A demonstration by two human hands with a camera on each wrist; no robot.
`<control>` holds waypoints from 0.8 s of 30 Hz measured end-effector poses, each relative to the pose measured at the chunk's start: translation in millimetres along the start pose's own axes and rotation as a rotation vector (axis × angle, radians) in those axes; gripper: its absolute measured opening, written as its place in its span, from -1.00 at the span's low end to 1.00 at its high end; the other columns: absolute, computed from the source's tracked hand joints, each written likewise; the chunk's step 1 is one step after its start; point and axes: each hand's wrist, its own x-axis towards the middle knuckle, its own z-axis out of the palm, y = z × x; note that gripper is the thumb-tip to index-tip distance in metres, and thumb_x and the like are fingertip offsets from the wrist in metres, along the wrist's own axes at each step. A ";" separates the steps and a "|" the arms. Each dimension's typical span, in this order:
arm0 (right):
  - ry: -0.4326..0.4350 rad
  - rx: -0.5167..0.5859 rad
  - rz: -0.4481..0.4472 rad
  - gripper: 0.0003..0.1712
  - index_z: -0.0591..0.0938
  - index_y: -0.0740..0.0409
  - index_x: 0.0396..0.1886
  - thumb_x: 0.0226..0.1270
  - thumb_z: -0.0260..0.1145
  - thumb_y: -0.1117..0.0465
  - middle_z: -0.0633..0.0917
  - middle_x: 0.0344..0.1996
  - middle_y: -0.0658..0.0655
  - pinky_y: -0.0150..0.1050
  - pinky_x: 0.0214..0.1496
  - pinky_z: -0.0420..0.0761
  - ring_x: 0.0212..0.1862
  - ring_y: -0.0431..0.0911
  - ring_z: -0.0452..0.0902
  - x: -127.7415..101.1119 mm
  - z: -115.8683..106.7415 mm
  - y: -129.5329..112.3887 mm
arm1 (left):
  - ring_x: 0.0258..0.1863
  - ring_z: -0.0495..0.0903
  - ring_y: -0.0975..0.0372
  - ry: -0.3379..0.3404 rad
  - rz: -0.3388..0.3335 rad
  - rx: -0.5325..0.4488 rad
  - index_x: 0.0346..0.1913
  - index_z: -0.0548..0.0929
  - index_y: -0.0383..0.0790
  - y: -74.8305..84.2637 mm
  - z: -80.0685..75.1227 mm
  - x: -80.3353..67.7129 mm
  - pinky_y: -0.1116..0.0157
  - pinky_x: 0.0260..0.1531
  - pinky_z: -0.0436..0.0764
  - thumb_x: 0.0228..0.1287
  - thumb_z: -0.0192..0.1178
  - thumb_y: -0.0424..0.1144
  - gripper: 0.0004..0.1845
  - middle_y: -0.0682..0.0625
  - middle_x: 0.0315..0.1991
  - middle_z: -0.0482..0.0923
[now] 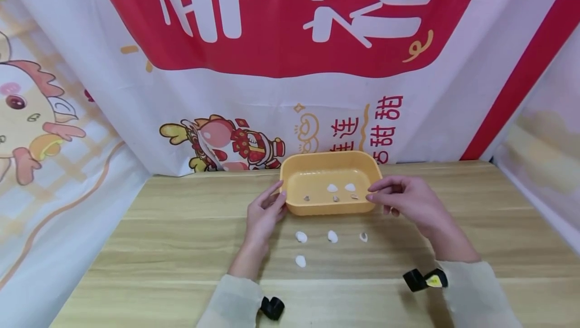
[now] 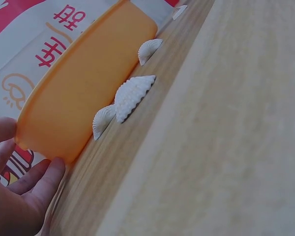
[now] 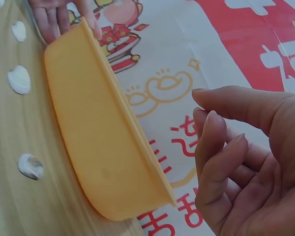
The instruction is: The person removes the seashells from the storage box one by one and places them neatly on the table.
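An orange tray (image 1: 294,174) sits on the wooden worktop (image 1: 158,227) close to the hanging banner (image 1: 290,66), and both hands flank it, which suggests it is being steadied or squared in place. The left hand (image 1: 265,212) touches the tray's left front corner, its fingers (image 2: 44,179) fairly straight and resting against the wall rather than wrapped around it. The right hand (image 1: 408,199) hovers at the tray's right end; its fingers (image 3: 221,152) are loosely curled, thumb and forefinger drawn near each other, and they hold nothing that can be seen. Whether they actually touch the rim cannot be told. Inside the tray lie a few small shells (image 1: 333,187), some white and some darker. In front of the tray, between the two forearms, four more white shells (image 1: 333,236) lie loose on the worktop, well spread, so each can be picked singly. Nothing stands between them and the tray; only its low front wall has to be cleared. Black wrist straps (image 1: 423,280) show on both sleeves.
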 end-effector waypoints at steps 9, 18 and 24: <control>-0.007 0.019 -0.035 -0.58 0.72 0.31 0.08 0.40 0.56 0.12 0.77 -0.35 0.02 -0.31 -0.41 0.68 -0.39 -0.14 0.59 5.6 17.2 0.7 | 0.29 0.68 0.05 0.001 0.002 0.000 0.35 0.72 0.16 0.7 -1.0 1.2 0.13 0.28 0.78 0.54 0.36 -0.13 -0.61 -0.16 0.31 0.66; -0.014 -0.138 -0.068 -0.69 0.76 0.18 -0.03 0.43 0.54 0.06 0.78 -0.28 0.16 -0.23 -0.32 0.76 -0.35 -0.05 0.64 28.8 24.7 -12.8 | 0.30 0.67 0.04 0.002 0.004 0.005 0.35 0.72 0.17 3.8 0.3 1.2 0.12 0.30 0.77 0.55 0.35 -0.12 -0.62 -0.17 0.33 0.65; -0.039 -0.209 -0.070 -0.76 0.79 0.17 -0.11 0.39 0.55 0.11 0.80 -0.28 0.15 -0.19 -0.31 0.75 -0.35 -0.06 0.69 55.2 30.4 -17.5 | 0.29 0.68 0.01 0.000 -0.003 0.006 0.35 0.71 0.15 2.3 0.8 -0.3 0.12 0.29 0.78 0.54 0.35 -0.13 -0.61 -0.18 0.32 0.65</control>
